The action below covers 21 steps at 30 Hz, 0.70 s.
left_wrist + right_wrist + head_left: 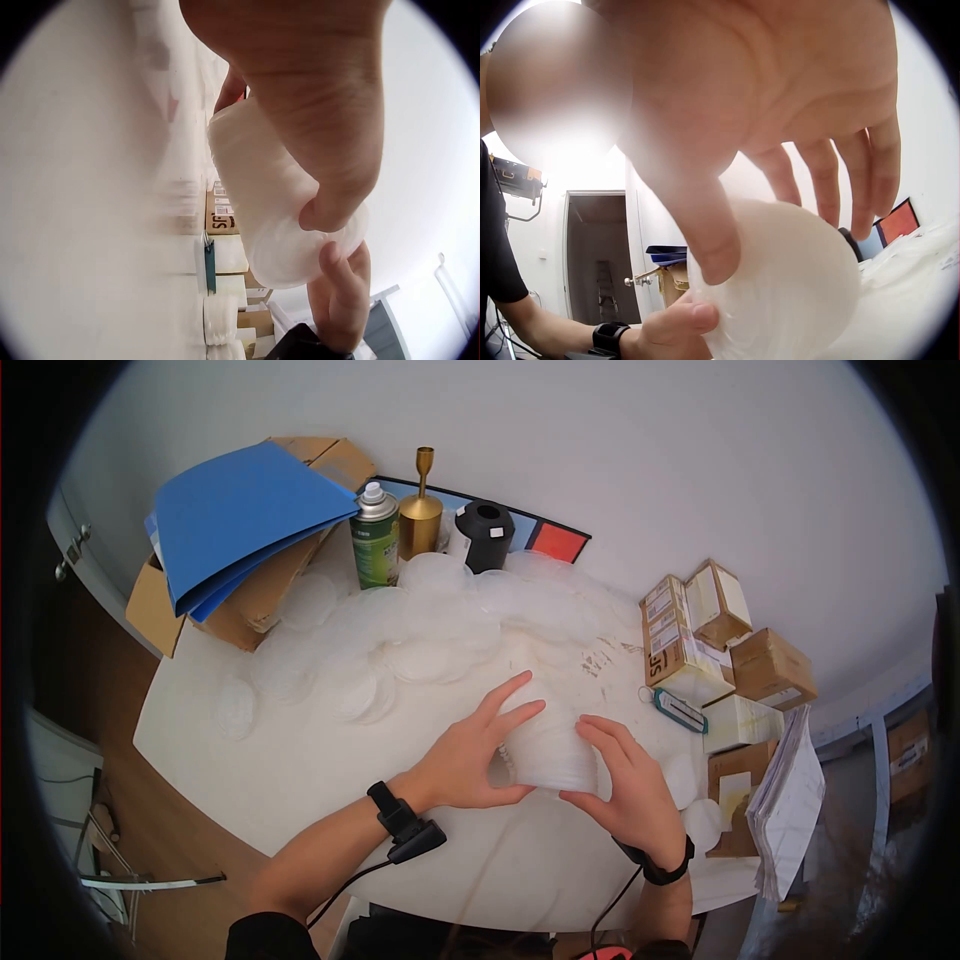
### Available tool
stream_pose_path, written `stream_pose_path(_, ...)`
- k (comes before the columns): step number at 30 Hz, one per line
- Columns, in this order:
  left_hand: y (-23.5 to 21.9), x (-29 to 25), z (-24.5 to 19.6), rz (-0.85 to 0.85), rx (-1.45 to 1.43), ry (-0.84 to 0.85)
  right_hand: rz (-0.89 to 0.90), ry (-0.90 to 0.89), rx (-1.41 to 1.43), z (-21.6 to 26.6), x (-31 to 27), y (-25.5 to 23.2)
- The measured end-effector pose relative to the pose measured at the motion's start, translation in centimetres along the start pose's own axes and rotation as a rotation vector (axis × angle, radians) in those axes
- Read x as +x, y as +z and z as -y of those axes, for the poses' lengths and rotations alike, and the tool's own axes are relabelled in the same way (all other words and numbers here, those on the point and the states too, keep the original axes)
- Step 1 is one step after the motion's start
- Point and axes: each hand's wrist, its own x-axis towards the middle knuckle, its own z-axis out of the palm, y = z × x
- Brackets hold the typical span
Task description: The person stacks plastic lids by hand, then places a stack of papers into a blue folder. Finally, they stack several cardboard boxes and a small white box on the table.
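Between the two hands is a thick stack of round, translucent white discs (pixel 552 755), close over the white table. My left hand (pixel 455 765) grips its left side, thumb low at the near end and fingers reaching along the far side. From the right, my right hand (pixel 640 800) holds it with thumb and bent fingers. In the left wrist view the stack (pixel 259 180) is tilted, and both thumbs press its round end face. The right wrist view shows the right thumb (pixel 716 251) on the stack's end, with the left thumb just below.
More disc stacks (pixel 440 635) spread across the table's back and left. Behind them stand a green spray can (pixel 375 550), a gold candlestick (pixel 421 520) and a black cylinder (pixel 487 538). Blue folders (pixel 255 510) top a carton at left. Small boxes (pixel 680 645) and papers (pixel 785 800) line the right.
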Motion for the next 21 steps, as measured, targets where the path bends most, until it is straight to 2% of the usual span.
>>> stream_pose_path(5,0.7,0.9,-2.1,0.044,0.216,0.098,-0.174,-0.121,-0.124,-2.2,-3.0,1.2)
stream_pose_path(6,0.7,1.2,-2.4,0.065,0.285,0.163,-0.213,-0.142,-0.163,-2.4,-3.6,1.6)
stream_pose_path(9,1.4,1.8,-3.3,0.121,0.480,0.349,-0.370,-0.075,-0.235,-2.9,-5.4,3.2)
stream_pose_path(12,2.7,1.9,-4.5,0.167,0.667,0.501,-0.417,0.067,-0.357,-3.1,-7.2,4.1)
stream_pose_path(15,4.2,1.3,-5.5,0.230,0.797,0.595,-0.292,0.238,-0.391,-3.3,-9.1,5.5)
stream_pose_path(21,5.6,-0.1,-7.6,0.366,0.848,0.627,-0.228,0.201,-0.225,-3.6,-12.8,7.5)
